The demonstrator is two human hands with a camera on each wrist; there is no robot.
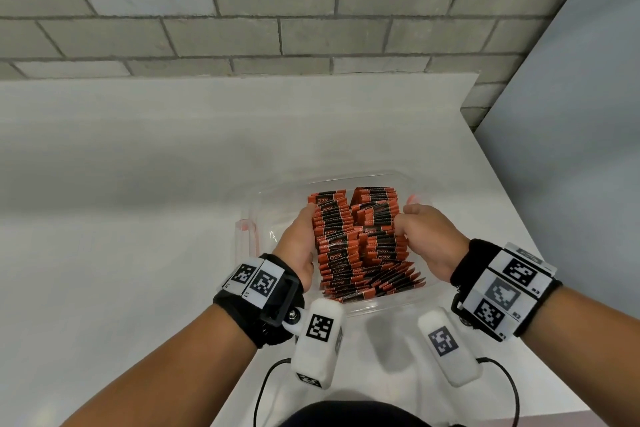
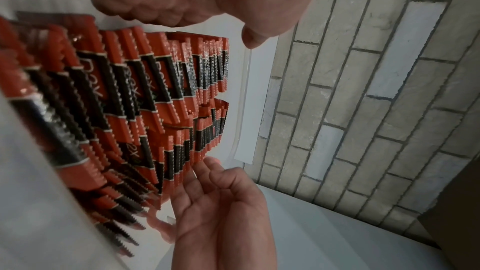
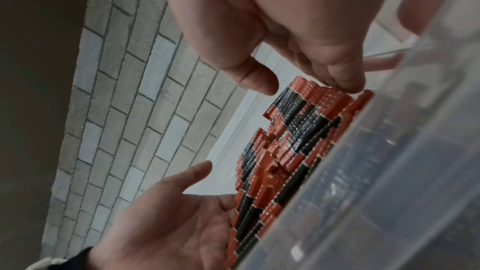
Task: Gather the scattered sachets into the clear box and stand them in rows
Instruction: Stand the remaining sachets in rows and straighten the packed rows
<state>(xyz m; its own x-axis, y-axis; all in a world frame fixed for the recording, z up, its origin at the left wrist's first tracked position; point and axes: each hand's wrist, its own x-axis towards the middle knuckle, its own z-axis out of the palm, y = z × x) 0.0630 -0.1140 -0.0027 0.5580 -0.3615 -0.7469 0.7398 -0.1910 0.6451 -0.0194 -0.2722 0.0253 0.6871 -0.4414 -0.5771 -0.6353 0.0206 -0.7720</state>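
With all sachets (image 1: pixel 360 246) already inside the clear box (image 1: pixel 420 291) on the worktop (image 1: pixel 138 218), it's the tidy-up step: left hand (image 1: pixel 300 241) flat & open against stack's left, right hand (image 1: pixel 426 236) w/ curled fingers pinching tops; next, I'd judge, squeeze rows upright & even.

Setting: an indoor work station of uncertain kind, staged for recording rather than lived in. Evidence: a plain white table (image 1: pixel 138 184) with a raised lip along its far edge, set against a wall of grey brick (image 1: pixel 277 10) with dark mortar lines; a smooth pale panel (image 1: pixel 571 114) closing off the right side. Black wrist straps (image 1: pixel 464 263) carrying white blocks printed with square black-and-white marker codes (image 1: pixel 320 326), with thin black cables (image 1: pixel 263 388) trailing near the table's near edge.
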